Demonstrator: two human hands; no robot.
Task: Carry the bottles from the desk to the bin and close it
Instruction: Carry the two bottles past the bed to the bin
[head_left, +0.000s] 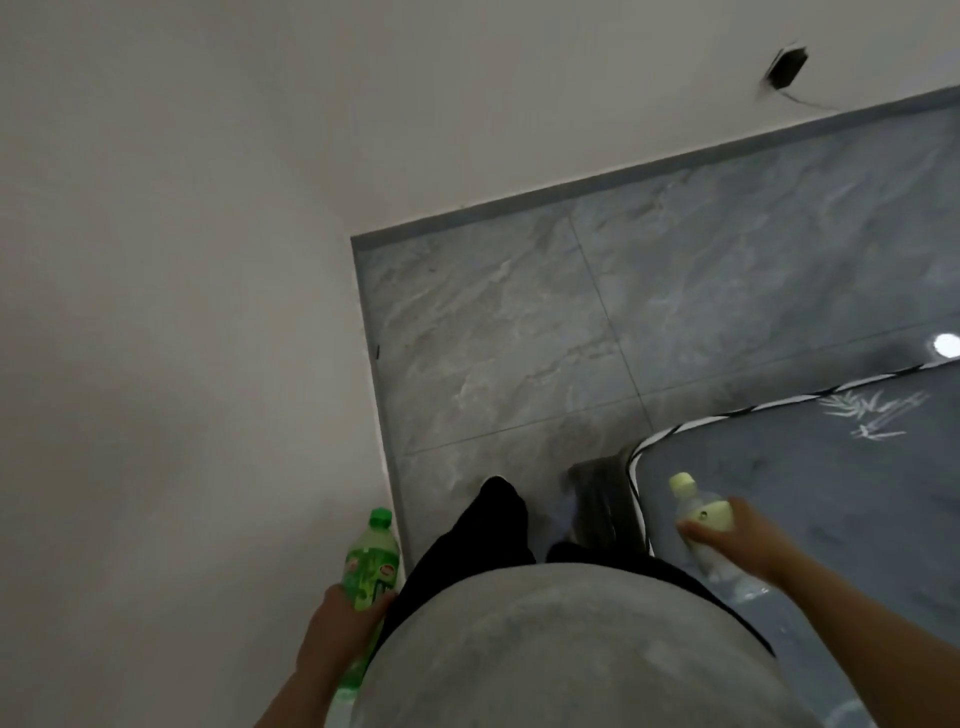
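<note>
My left hand (337, 623) grips a green plastic bottle (371, 561) with a green cap, held upright at my left hip close to the white wall. In my right hand (737, 535) is a clear bottle (698, 514) with a pale yellow cap and label, tilted so the cap points up and to the left, over the edge of a grey mat. Neither the desk nor the bin is in view.
A white wall (182, 312) runs along my left and ahead, meeting a grey marble-tiled floor (519, 338). A grey mat (831, 493) with a black-and-white border and a bamboo print lies at the right. My legs in dark trousers stand on the tiles.
</note>
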